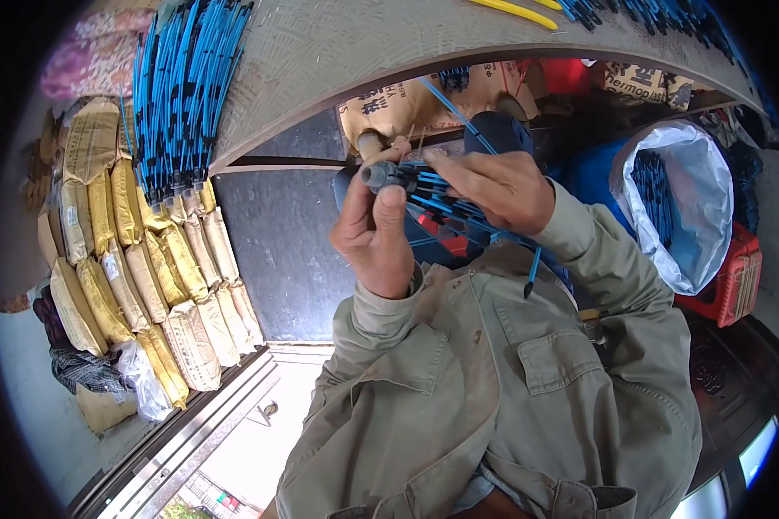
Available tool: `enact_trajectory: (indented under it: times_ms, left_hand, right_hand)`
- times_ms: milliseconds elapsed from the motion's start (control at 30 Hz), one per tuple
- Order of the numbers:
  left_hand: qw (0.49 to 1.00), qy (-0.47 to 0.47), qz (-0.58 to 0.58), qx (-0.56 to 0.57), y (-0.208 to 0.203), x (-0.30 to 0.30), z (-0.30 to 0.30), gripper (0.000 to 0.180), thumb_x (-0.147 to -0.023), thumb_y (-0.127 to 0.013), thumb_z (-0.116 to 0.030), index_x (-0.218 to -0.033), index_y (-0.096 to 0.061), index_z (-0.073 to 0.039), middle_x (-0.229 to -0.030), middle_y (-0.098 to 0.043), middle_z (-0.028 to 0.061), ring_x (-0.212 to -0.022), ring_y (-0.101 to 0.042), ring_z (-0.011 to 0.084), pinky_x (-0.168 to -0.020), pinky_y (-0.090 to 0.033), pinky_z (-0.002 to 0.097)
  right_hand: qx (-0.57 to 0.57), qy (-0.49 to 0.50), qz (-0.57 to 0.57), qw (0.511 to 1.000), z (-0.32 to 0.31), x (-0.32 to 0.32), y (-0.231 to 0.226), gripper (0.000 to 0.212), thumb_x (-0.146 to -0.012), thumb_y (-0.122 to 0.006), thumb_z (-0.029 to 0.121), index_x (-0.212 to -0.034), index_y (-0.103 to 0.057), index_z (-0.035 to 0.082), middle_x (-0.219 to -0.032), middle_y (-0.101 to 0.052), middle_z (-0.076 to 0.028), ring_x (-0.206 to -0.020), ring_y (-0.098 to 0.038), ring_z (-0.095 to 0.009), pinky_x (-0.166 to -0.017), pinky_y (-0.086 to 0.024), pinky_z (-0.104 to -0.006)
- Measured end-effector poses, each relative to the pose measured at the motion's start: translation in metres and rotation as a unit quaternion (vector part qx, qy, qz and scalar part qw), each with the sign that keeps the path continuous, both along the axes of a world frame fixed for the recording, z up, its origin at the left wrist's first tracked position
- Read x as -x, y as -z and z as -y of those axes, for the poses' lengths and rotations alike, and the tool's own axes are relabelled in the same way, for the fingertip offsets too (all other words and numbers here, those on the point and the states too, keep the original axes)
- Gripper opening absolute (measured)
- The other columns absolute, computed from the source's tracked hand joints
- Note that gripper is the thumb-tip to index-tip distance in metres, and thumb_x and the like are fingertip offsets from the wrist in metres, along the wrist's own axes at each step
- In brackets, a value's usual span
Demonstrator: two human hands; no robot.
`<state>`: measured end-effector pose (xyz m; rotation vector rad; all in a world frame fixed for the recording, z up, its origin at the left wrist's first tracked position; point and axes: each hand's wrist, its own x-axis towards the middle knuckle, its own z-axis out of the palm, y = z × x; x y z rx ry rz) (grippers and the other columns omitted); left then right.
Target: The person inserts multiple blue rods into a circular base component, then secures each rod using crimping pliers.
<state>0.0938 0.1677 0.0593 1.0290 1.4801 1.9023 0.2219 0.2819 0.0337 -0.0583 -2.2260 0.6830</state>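
My left hand grips a bundle of thin blue tubes with black fittings. A grey, round, hollow end piece sticks out between its thumb and fingers. Close beside it, my right hand is closed, its thumb and forefinger reaching to the tubes just behind the grey piece. What those fingertips pinch is too small to make out. One blue tube slants up past the right hand's knuckles, and another with a black tip hangs below the wrist.
A curved grey worktop lies ahead, with a large bundle of blue tubes at its left and yellow tubes at the far edge. Stacked paper sacks stand left. A white-lined blue drum and a red container are right.
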Motion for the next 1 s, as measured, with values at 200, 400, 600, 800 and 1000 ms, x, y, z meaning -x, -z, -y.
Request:
enact_trajectory:
  times_ms: [200, 400, 600, 800, 1000]
  left_hand:
    - [0.995, -0.029, -0.086, 0.039, -0.009, -0.015, 0.004, 0.035, -0.095, -0.041, -0.021, -0.113, -0.044, 0.009, -0.122, -0.049, 0.0244, -0.111, -0.050, 0.0248, -0.096, -0.038, 0.0357]
    - [0.993, -0.020, -0.112, -0.017, 0.000, -0.020, 0.002, 0.032, -0.096, -0.034, -0.022, -0.112, -0.038, 0.005, -0.127, -0.042, 0.0294, -0.118, -0.045, 0.0303, -0.100, -0.034, 0.0397]
    - [0.995, 0.033, -0.084, -0.048, 0.006, -0.018, 0.004, 0.036, -0.096, -0.031, -0.029, -0.112, -0.036, 0.002, -0.122, -0.044, 0.0316, -0.117, -0.045, 0.0340, -0.100, -0.034, 0.0432]
    - [0.994, 0.059, -0.072, -0.065, 0.008, -0.025, 0.003, 0.038, -0.096, -0.029, -0.034, -0.111, -0.035, 0.001, -0.118, -0.047, 0.0321, -0.118, -0.044, 0.0352, -0.100, -0.034, 0.0447]
    - [0.995, 0.045, -0.035, -0.077, 0.003, -0.035, 0.002, 0.038, -0.093, -0.040, -0.031, -0.107, -0.032, 0.004, -0.114, -0.050, 0.0320, -0.121, -0.041, 0.0379, -0.103, -0.026, 0.0468]
  right_hand:
    - [-0.028, 0.060, 0.043, 0.997, 0.021, -0.010, -0.014, 0.051, -0.067, -0.064, -0.001, -0.117, -0.052, -0.004, -0.084, -0.060, -0.015, -0.065, -0.061, -0.024, -0.056, -0.049, -0.0319]
    - [0.056, 0.035, 0.024, 0.998, 0.034, -0.013, -0.015, 0.046, -0.067, -0.063, 0.002, -0.113, -0.054, -0.003, -0.083, -0.060, -0.014, -0.067, -0.060, -0.024, -0.055, -0.049, -0.0307]
    - [0.089, 0.020, 0.051, 0.995, 0.027, -0.014, -0.015, 0.031, -0.069, -0.061, 0.003, -0.099, -0.056, 0.001, -0.081, -0.057, -0.010, -0.064, -0.059, -0.024, -0.051, -0.047, -0.0313]
    - [0.077, -0.055, 0.112, 0.989, 0.007, -0.016, -0.019, 0.023, -0.070, -0.059, 0.002, -0.091, -0.052, 0.006, -0.078, -0.051, -0.008, -0.061, -0.057, -0.025, -0.047, -0.044, -0.0343]
    - [0.075, -0.120, 0.070, 0.987, -0.002, -0.015, -0.012, 0.023, -0.071, -0.057, 0.002, -0.092, -0.051, 0.007, -0.078, -0.050, -0.008, -0.061, -0.057, -0.027, -0.047, -0.044, -0.0348]
